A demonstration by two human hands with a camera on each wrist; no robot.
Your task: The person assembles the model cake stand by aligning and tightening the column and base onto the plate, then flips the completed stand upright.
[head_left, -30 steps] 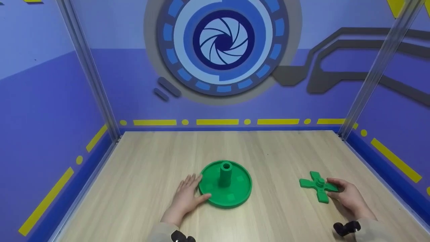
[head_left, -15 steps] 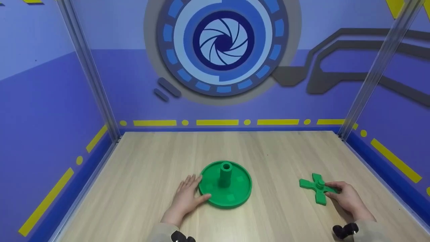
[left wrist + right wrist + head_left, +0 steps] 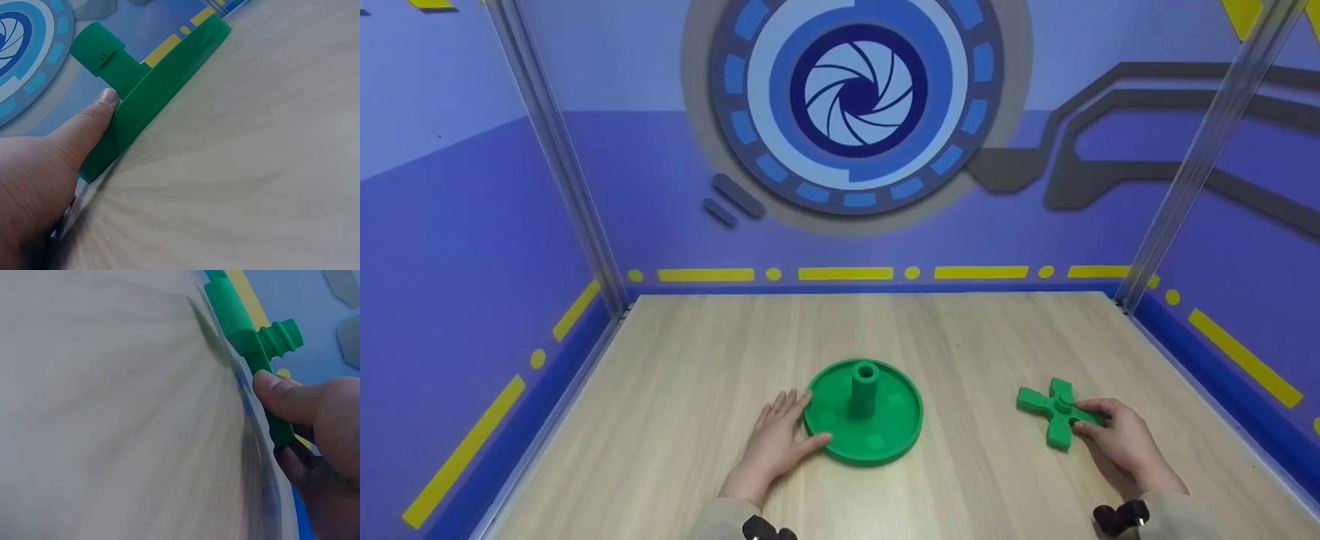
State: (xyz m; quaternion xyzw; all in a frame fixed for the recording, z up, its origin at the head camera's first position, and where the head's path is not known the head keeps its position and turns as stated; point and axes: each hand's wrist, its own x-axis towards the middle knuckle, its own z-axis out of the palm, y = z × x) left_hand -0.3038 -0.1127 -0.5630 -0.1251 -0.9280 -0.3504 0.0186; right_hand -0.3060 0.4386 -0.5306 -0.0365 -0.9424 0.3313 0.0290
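A round green tray (image 3: 896, 424) with a low rim and a hollow upright post (image 3: 864, 394) sits on the table in the head view. My left hand (image 3: 775, 442) rests at its left side, fingers straight and spread, with the thumb (image 3: 93, 121) lying over the rim. To the right, my right hand (image 3: 1125, 439) pinches one arm of a green four-armed cross (image 3: 1057, 411) between thumb and fingers. A short ribbed stub (image 3: 279, 338) stands out from the middle of the cross. In the right wrist view the cross is held just above the tabletop, casting a shadow on it.
The wooden table (image 3: 720, 337) runs back to a blue printed wall (image 3: 660, 187), with more panels at both sides. Metal posts (image 3: 1177, 187) stand at the back corners. A black wrist device (image 3: 1121, 517) sits at the right sleeve.
My right hand has shifted left with the cross, first sliding its grip closer to the centre; the cross has risen and tilted. The left hand and tray stay put.
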